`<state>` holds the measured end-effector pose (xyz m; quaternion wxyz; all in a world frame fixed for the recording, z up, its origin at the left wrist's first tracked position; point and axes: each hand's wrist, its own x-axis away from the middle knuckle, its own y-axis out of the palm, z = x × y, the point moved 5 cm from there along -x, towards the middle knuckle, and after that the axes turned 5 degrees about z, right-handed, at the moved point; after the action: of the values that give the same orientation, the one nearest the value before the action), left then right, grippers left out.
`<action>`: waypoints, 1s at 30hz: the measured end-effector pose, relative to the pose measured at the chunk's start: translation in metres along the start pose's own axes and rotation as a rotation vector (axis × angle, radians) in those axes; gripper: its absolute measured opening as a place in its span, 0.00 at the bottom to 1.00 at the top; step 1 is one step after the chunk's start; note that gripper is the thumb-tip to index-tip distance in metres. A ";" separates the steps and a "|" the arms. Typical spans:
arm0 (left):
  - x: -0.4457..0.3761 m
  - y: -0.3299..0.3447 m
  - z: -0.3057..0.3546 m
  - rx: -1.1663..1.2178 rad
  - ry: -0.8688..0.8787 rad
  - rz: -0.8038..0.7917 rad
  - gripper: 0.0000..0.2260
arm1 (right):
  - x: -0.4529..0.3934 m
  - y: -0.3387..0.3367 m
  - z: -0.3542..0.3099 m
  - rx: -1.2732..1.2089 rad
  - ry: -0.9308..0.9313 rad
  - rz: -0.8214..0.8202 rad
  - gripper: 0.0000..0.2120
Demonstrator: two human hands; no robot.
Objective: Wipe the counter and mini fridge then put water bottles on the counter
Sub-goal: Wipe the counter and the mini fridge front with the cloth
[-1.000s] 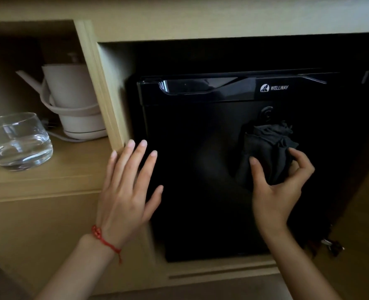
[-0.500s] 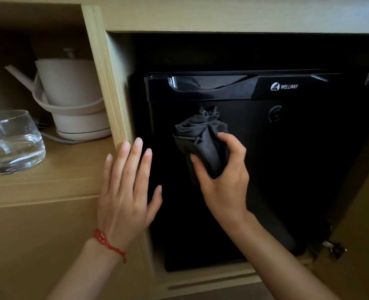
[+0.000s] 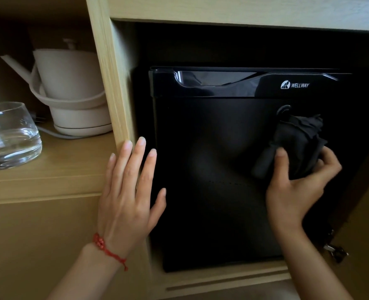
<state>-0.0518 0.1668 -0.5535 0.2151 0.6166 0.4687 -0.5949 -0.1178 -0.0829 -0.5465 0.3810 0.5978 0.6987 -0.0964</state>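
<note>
A black mini fridge (image 3: pixel 211 169) with a white WELLWAY logo stands shut inside a wooden cabinet bay. My right hand (image 3: pixel 296 187) grips a bunched dark grey cloth (image 3: pixel 296 144) and presses it against the right side of the fridge door, just below the round lock. My left hand (image 3: pixel 127 191), with a red string bracelet at the wrist, lies flat with straight fingers on the wooden divider post (image 3: pixel 110 83) and the fridge's left edge. No water bottles are in view.
On the shelf (image 3: pixel 49 169) to the left stand a clear glass (image 3: pixel 8 135) with water and a white electric kettle (image 3: pixel 71 89) on its base. A metal hinge (image 3: pixel 335 252) of the open cabinet door shows at lower right.
My right hand has swept the cloth from the door's left-centre back to its right side, below the lock. The left hand has stayed on the divider.
</note>
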 end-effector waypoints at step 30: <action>-0.020 0.029 0.060 0.100 0.103 -0.068 0.24 | -0.037 -0.022 0.030 0.002 -0.014 -0.042 0.23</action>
<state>-0.0567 0.0973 -0.5557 0.1395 0.6400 0.4696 -0.5919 -0.1253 -0.1344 -0.5501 0.3831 0.5828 0.7083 -0.1093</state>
